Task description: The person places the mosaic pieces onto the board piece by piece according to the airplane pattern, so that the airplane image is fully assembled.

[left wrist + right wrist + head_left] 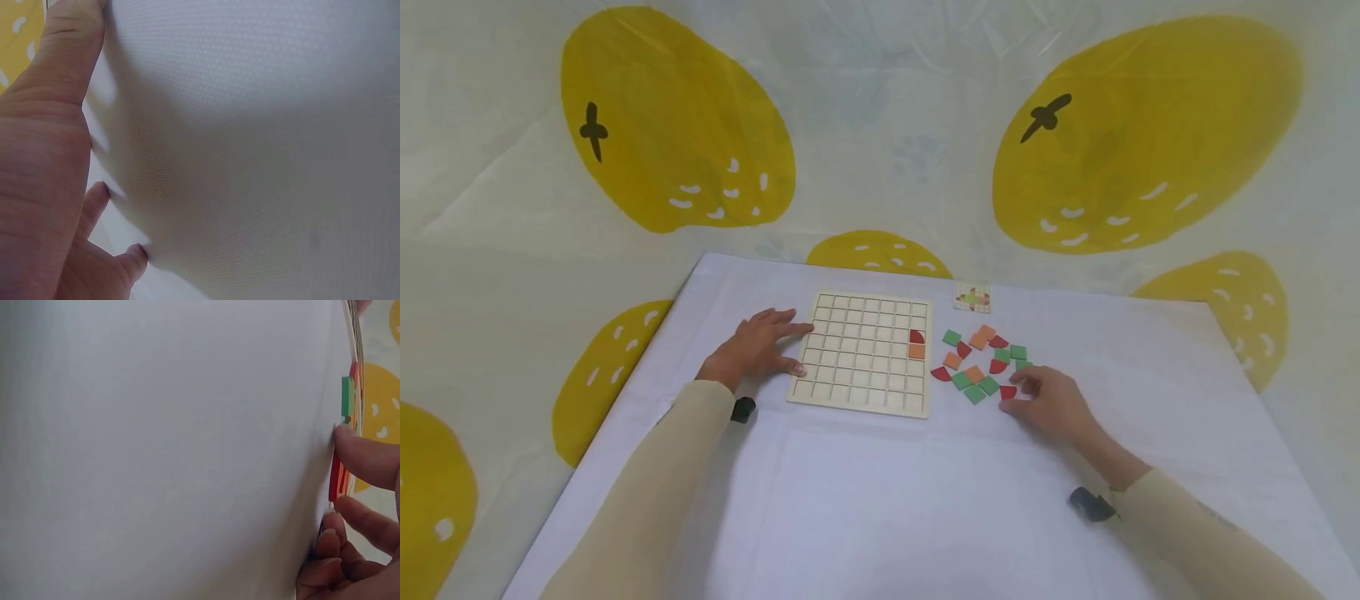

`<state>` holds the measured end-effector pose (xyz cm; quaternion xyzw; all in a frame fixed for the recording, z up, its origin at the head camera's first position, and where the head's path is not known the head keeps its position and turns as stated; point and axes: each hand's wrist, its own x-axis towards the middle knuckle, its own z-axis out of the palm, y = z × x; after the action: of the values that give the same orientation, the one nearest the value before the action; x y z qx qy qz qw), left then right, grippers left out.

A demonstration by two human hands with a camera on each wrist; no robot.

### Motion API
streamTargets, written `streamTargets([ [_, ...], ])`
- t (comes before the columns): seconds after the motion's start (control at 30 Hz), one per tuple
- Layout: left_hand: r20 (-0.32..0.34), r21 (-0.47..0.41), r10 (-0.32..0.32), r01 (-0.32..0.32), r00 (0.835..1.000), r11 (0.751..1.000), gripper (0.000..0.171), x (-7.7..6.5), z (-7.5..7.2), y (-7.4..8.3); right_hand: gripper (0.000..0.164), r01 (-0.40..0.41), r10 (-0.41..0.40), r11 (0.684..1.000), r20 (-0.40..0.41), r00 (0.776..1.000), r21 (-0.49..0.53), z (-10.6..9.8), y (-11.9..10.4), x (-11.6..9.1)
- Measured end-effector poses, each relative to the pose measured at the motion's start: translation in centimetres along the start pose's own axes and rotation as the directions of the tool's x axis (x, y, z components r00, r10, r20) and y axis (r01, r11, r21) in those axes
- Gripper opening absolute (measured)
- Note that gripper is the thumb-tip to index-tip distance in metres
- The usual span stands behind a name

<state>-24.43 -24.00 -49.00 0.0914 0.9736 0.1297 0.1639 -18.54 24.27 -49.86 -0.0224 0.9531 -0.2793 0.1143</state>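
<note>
A pale wooden grid board [859, 354] lies flat, with one red quarter-circle piece [917, 337] and one orange square [917, 352] in its right-hand column. My left hand [758, 346], fingers spread, rests at the board's left edge; its thumb is over the lower left part. In the left wrist view the left hand [56, 187] shows against white cloth. At the near right of the loose pieces, my right hand [1051, 402] pinches a red quarter-circle piece [1008, 392] between thumb and index finger. The right wrist view shows this red piece [335, 475] edge-on between the fingertips.
Several loose green squares [974, 394], orange squares [977, 340] and red quarter-circles [941, 374] lie between the board and my right hand. Behind them is a small pattern card [972, 297]. A white cloth [850, 500] covers the table, and a lemon-patterned sheet [887, 125] hangs behind.
</note>
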Motion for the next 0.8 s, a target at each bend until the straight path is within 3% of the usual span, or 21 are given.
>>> streamTargets([
  [0.37,0.011,-0.004,0.006,-0.006,1.0,1.0,0.089,0.3,0.1,-0.3,0.041,-0.111,0.111,0.994,-0.008,0.994,-0.008,-0.1,-1.0,-0.1],
  [0.8,0.01,-0.014,0.012,-0.012,1.0,1.0,0.089,-0.1,-0.3,-0.2,0.042,-0.108,0.108,0.994,-0.059,0.992,0.012,0.5,-1.1,0.2],
])
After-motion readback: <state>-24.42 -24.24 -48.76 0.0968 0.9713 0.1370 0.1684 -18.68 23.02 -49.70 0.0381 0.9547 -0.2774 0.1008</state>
